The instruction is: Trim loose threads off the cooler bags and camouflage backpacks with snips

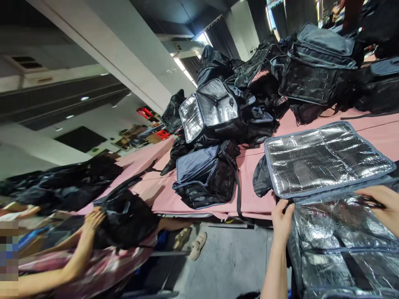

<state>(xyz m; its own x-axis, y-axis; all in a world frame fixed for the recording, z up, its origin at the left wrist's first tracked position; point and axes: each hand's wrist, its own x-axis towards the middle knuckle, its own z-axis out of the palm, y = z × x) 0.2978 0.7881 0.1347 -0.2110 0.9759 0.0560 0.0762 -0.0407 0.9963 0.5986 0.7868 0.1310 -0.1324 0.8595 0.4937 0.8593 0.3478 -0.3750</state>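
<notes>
Glossy, foil-like lining (pixel 324 158) beside matt cloth
The open insulated bag (pixel 333 226) is shiny and crinkled inside, with cloth edging; a camouflage bag (pixel 196 189) looks like dull woven fabric; the counter (pixel 254 174) wears smooth, matt cloth.

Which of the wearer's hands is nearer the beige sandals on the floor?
Left. The left hand is at the left edge of the open foil-lined bag, to the right of the sandals; the right hand is farther right, across the bag.

Lower right: silver-lined bag (pixel 327 263) and right hand (pixel 385 203) cropped by the frame.
Far left, a co-worker's arm (pixel 73 265) runs out of frame; the dark heap (pixel 62 182) above is blurred.
</notes>
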